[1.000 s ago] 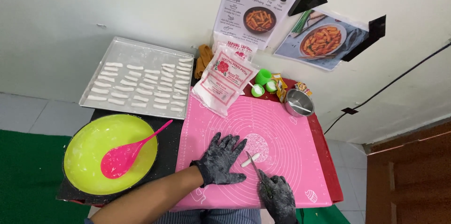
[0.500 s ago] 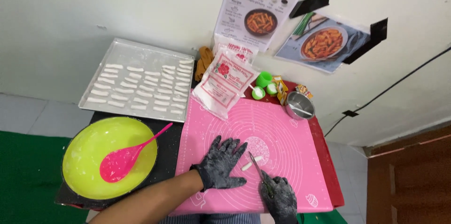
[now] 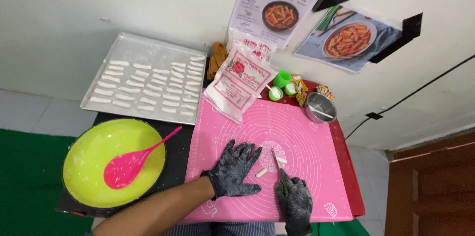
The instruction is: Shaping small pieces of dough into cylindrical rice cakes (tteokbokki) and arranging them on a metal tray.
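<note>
Head view: my left hand [image 3: 232, 170], gloved, fingers spread flat on pink mat [image 3: 297, 127]; my right hand [image 3: 295, 202], grip pressed around knife [image 3: 278, 169]; blade between two white dough pieces [image 3: 261, 172], one each side, just beside left fingertips; green bowl [image 3: 89, 152] with pink spoon [image 3: 131, 164] left; tray [image 3: 143, 52] of cut dough behind

Black gloves [image 3: 232, 171] (flour-dusted), bare forearm

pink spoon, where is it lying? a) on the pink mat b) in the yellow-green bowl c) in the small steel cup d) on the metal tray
b: the pink spoon lies with its scoop inside the yellow-green bowl, its handle sticking out over the rim toward the pink mat.
</note>
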